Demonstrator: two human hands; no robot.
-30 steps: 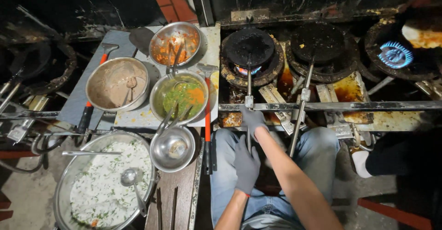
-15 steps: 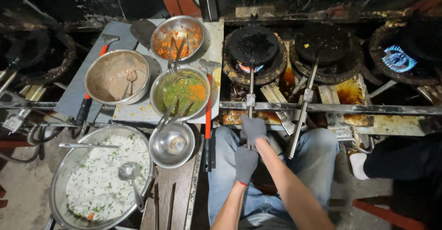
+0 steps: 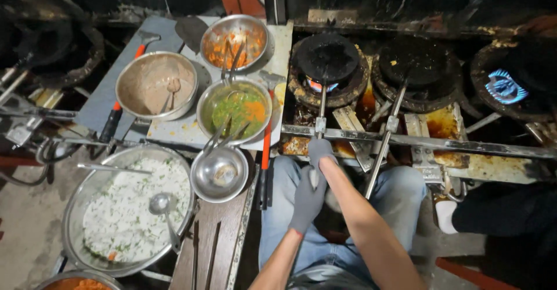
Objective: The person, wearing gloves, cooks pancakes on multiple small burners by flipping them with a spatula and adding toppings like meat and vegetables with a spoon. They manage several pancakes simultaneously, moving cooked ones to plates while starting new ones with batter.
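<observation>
A black pan (image 3: 328, 55) sits on the left burner, over a small blue flame. Its long metal handle (image 3: 321, 111) runs toward me across the stove's front rail. My right hand (image 3: 321, 152), in a grey glove, is closed round the handle just below the rail. My left hand (image 3: 307, 200), also gloved, grips the handle's near end above my lap. A second black pan (image 3: 413, 61) with its own long handle (image 3: 383, 145) rests on the middle burner, untouched.
The steel counter (image 3: 174, 132) on the left carries bowls of brown paste (image 3: 154, 84), orange pieces (image 3: 235, 37) and green-orange sauce (image 3: 239, 109), an empty steel bowl (image 3: 220, 174) and a big basin of rice (image 3: 125, 209) with a ladle. A burner flame (image 3: 503, 87) is lit far right. A dark-clothed person (image 3: 505, 209) stands at right.
Both hands stay on the pan handle in nearly the same place. The view has shifted slightly, and the far-right burner's pan is no longer in sight.
</observation>
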